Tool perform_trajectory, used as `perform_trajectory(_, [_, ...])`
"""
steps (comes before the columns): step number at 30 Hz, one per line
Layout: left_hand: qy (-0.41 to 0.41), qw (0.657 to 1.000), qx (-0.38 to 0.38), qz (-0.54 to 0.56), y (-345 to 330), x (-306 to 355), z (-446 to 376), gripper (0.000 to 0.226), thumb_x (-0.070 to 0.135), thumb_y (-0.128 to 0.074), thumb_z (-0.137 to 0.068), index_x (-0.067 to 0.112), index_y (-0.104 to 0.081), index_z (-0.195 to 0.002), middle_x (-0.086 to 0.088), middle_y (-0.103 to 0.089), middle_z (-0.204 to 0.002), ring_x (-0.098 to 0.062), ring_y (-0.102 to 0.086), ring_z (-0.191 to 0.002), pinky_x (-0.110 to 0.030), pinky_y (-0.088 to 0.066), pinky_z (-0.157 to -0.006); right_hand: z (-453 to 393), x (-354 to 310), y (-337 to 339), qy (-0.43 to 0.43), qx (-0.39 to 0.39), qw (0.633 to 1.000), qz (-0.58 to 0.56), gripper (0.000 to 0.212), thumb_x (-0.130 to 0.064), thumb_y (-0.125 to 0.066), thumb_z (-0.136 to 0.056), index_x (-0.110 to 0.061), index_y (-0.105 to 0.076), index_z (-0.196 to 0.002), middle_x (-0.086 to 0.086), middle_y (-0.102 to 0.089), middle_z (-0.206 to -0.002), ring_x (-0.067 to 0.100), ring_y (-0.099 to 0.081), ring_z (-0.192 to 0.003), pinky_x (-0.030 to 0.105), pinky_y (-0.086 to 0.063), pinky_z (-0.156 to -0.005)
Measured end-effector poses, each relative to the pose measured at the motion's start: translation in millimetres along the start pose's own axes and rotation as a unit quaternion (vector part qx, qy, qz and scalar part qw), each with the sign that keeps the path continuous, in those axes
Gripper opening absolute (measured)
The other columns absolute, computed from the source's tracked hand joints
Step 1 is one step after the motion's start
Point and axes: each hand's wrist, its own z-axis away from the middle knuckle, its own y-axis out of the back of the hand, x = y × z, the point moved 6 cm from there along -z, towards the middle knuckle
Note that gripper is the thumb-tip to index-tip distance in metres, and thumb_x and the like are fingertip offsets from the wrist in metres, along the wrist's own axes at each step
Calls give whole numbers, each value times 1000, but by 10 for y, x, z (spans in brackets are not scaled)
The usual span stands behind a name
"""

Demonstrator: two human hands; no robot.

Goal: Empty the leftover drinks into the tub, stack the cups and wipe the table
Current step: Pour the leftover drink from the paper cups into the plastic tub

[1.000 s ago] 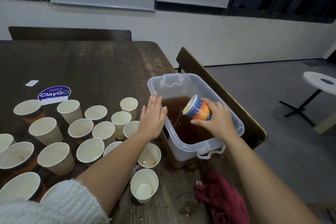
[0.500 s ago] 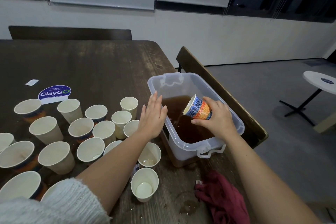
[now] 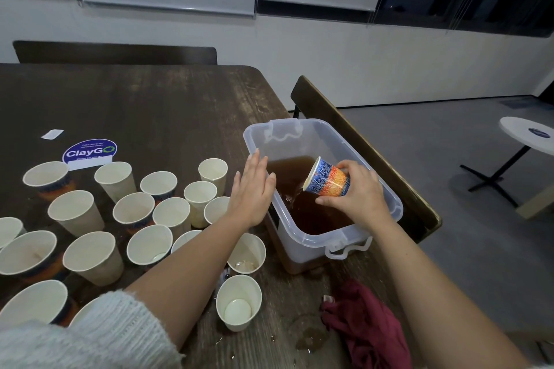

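A patterned cup (image 3: 328,181), tipped mouth-down over the tub (image 3: 392,204), sheds a thin brown stream into the dark liquid pooled there; the right hand (image 3: 356,198) grasps it by base and side. The left hand (image 3: 253,192), fingers straight and holding nothing, lies flat against the tub's near wall as if to steady it. The emptying step is plainly under way, with stacking and wiping not yet begun. Next, by the look of it, the drained cup must be righted and set down, then another taken from the cluster of cups (image 3: 132,213) standing on the worktop (image 3: 150,105). A red cloth (image 3: 365,326) lies beside a spill (image 3: 311,337), awaiting the wipe.
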Motion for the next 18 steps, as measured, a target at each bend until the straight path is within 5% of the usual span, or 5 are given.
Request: perform_trajectory(18, [-3, 1000, 0, -1, 6, -2, -6, 51, 34, -20, -105, 20, -14, -154, 5, 2, -162, -10, 6, -148, -41, 1, -119, 13, -42, 7, 6, -19, 999, 48, 78, -56, -76, -73, -31, -45, -139, -2, -52, -131, 21, -38, -124, 41, -30, -104])
